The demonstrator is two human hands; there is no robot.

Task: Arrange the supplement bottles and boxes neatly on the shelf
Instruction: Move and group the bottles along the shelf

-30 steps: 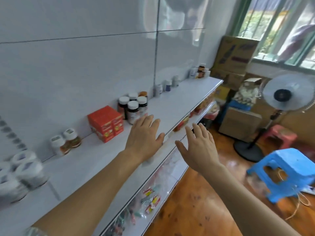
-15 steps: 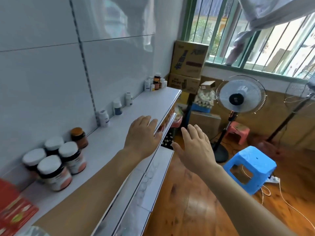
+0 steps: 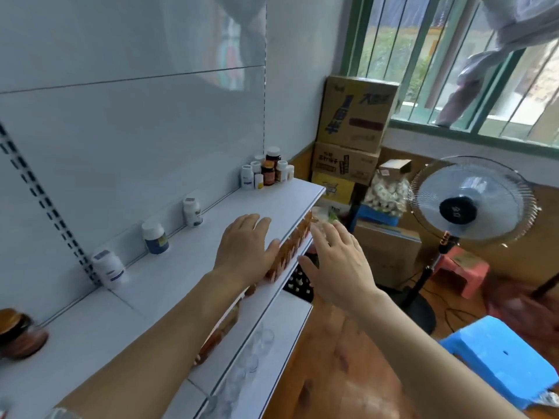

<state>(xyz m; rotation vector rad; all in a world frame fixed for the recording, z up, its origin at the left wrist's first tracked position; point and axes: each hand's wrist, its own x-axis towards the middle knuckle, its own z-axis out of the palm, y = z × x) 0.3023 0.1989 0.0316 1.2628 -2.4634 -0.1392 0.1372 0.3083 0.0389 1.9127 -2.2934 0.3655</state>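
Observation:
A white shelf (image 3: 187, 261) runs along the tiled wall. My left hand (image 3: 245, 247) hovers over its front edge with fingers straight, holding nothing. My right hand (image 3: 335, 261) is out past the edge over the floor, fingers spread and empty. Three white bottles stand apart along the back: one (image 3: 109, 269), one (image 3: 155, 238) and one (image 3: 192, 211). A cluster of white and brown bottles (image 3: 267, 170) sits at the shelf's far end. A dark brown bottle (image 3: 18, 332) is at the near left, blurred.
Lower shelves (image 3: 272, 322) hold small packets and clear cups. Stacked cardboard boxes (image 3: 354, 128) fill the corner under a barred window. A standing fan (image 3: 472, 204), a pink stool (image 3: 459, 270) and a blue stool (image 3: 499, 361) stand on the wooden floor.
The view has swung right along the shelf; the red boxes and near white-capped bottles left the frame. Both hands stay raised, open and empty, now nearer the far bottles.

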